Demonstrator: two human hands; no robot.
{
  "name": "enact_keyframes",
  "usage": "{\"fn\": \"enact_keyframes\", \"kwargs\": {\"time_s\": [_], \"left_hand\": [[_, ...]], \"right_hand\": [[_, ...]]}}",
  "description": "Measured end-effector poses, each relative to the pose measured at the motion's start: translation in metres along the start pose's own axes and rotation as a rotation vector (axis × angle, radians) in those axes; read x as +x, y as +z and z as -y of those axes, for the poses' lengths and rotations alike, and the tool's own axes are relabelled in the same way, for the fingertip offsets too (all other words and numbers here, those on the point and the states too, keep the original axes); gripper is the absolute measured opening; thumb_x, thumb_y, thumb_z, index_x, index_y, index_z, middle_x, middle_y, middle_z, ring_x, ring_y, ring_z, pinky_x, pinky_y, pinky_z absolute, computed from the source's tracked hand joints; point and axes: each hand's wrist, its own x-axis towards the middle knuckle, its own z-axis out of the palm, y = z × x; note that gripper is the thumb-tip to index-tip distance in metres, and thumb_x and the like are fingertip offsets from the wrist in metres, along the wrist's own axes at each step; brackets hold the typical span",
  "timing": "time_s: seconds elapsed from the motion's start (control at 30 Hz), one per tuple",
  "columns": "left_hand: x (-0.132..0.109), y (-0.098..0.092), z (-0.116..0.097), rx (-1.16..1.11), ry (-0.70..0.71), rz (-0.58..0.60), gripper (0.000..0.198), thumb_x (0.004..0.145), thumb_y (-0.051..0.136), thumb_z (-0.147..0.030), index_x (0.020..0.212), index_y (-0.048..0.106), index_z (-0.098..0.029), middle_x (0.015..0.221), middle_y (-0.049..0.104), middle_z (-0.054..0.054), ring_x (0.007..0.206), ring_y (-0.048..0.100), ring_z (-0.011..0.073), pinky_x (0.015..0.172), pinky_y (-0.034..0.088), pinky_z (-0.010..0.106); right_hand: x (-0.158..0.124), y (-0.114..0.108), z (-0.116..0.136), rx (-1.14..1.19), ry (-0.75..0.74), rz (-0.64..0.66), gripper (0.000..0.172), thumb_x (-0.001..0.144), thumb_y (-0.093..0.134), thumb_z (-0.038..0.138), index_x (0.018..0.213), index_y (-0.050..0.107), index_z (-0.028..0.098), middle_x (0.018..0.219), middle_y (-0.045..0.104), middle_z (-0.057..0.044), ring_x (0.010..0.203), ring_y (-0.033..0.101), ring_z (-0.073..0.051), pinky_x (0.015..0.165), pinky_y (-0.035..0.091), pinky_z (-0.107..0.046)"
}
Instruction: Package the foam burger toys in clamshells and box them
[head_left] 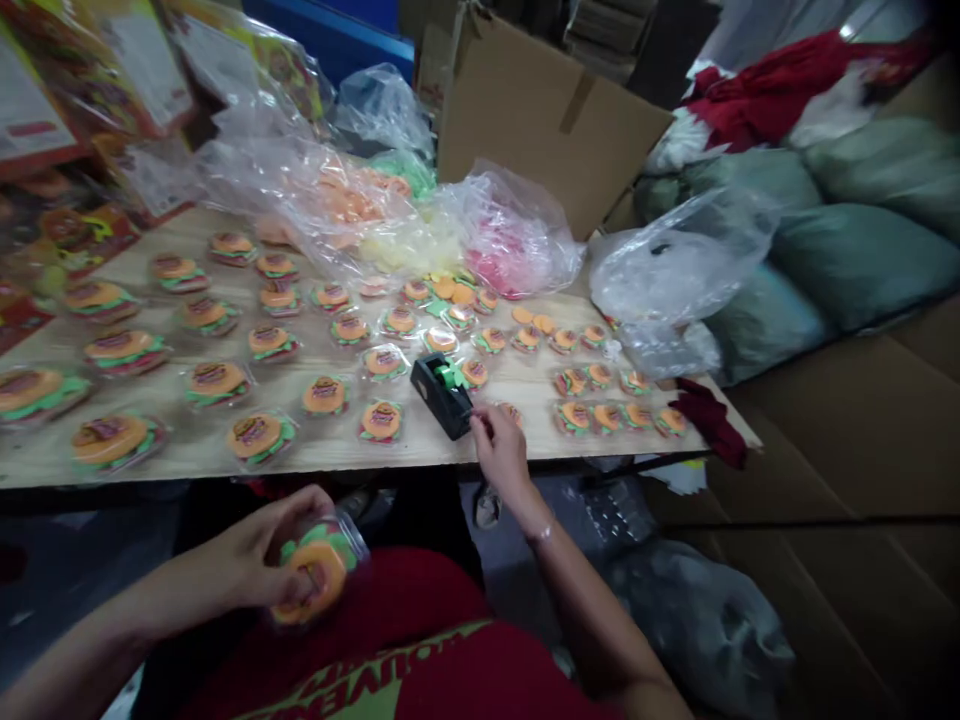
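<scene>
My left hand (259, 560) is closed around a toy burger in a clear plastic case (319, 570), held in front of my red shirt, below the table edge. The burger has an orange bun and green lettuce layers. At the table's front edge, my right hand (499, 445) pinches with its fingertips at the cutting end of a black tape dispenser (442, 395). A green-cored tape roll sits in the dispenser. Any tape between those fingers is too small to make out. Just behind my right hand, another packed burger (510, 412) is partly hidden.
Many packed toy burgers (255, 435) stand in rows across the wooden table (525, 378). Plastic bags of orange, yellow and pink parts (517, 235) lie at the back, before a cardboard box (540, 120). A dark red cloth (712, 420) hangs over the right corner. Stuffed sacks (862, 260) are piled at right.
</scene>
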Motion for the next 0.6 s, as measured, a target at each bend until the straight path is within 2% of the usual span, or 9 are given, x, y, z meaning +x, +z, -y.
{"fn": "enact_keyframes", "kwargs": {"time_s": [0.07, 0.1, 0.23, 0.3, 0.43, 0.5, 0.6], "left_hand": [[0.006, 0.007, -0.002, 0.085, 0.002, 0.109, 0.037, 0.064, 0.08, -0.022, 0.098, 0.066, -0.022, 0.088, 0.069, 0.004, 0.079, 0.061, 0.0205, 0.066, 0.047, 0.025], [0.008, 0.011, -0.002, 0.112, -0.007, 0.115, 0.039, 0.065, 0.079, -0.025, 0.102, 0.067, -0.024, 0.092, 0.07, 0.005, 0.082, 0.062, 0.0217, 0.07, 0.048, 0.026], [0.011, 0.019, 0.007, 0.05, -0.013, -0.054, 0.045, 0.062, 0.079, -0.032, 0.105, 0.066, -0.025, 0.09, 0.071, 0.005, 0.081, 0.063, 0.024, 0.07, 0.049, 0.03], [0.012, 0.016, 0.016, 0.009, 0.014, -0.128, 0.047, 0.059, 0.081, -0.032, 0.102, 0.063, -0.025, 0.085, 0.07, 0.003, 0.077, 0.063, 0.0229, 0.066, 0.049, 0.029], [0.014, 0.014, 0.033, -0.119, 0.013, -0.295, 0.043, 0.057, 0.084, -0.033, 0.086, 0.053, -0.023, 0.069, 0.065, -0.002, 0.057, 0.059, 0.0161, 0.051, 0.042, 0.022], [0.015, 0.018, 0.037, -0.195, -0.005, -0.34, 0.044, 0.058, 0.084, -0.034, 0.084, 0.051, -0.022, 0.066, 0.063, -0.003, 0.055, 0.059, 0.0149, 0.05, 0.042, 0.021], [0.016, 0.029, 0.034, -0.282, -0.021, -0.354, 0.045, 0.058, 0.084, -0.034, 0.089, 0.054, -0.022, 0.072, 0.066, -0.002, 0.061, 0.064, 0.0166, 0.057, 0.047, 0.024]], "right_hand": [[0.026, -0.001, -0.014, -0.052, 0.078, -0.018, 0.018, 0.087, 0.055, 0.029, 0.09, 0.067, 0.017, 0.084, 0.062, -0.007, 0.081, 0.055, -0.02, 0.081, 0.042, -0.034], [0.036, 0.0, -0.018, -0.02, 0.132, -0.003, 0.015, 0.083, 0.059, 0.031, 0.084, 0.067, 0.018, 0.078, 0.061, -0.005, 0.077, 0.054, -0.02, 0.079, 0.042, -0.034], [0.052, 0.012, -0.025, 0.231, 0.283, 0.011, 0.013, 0.072, 0.066, 0.026, 0.061, 0.061, 0.019, 0.059, 0.054, 0.002, 0.063, 0.049, -0.015, 0.07, 0.042, -0.029], [0.047, 0.017, -0.027, 0.318, 0.306, -0.014, 0.016, 0.072, 0.063, 0.028, 0.06, 0.058, 0.019, 0.058, 0.053, 0.002, 0.061, 0.05, -0.014, 0.067, 0.043, -0.027], [0.022, 0.026, -0.032, 0.529, 0.405, -0.09, 0.026, 0.079, 0.051, 0.044, 0.071, 0.051, 0.019, 0.069, 0.059, -0.001, 0.068, 0.058, -0.015, 0.065, 0.049, -0.027], [0.011, 0.032, -0.034, 0.61, 0.453, -0.125, 0.03, 0.081, 0.046, 0.05, 0.075, 0.047, 0.02, 0.076, 0.062, -0.004, 0.072, 0.062, -0.016, 0.064, 0.052, -0.028], [0.001, 0.043, -0.036, 0.659, 0.493, -0.161, 0.031, 0.081, 0.046, 0.051, 0.077, 0.045, 0.021, 0.079, 0.063, -0.005, 0.072, 0.064, -0.016, 0.064, 0.054, -0.028]]}}
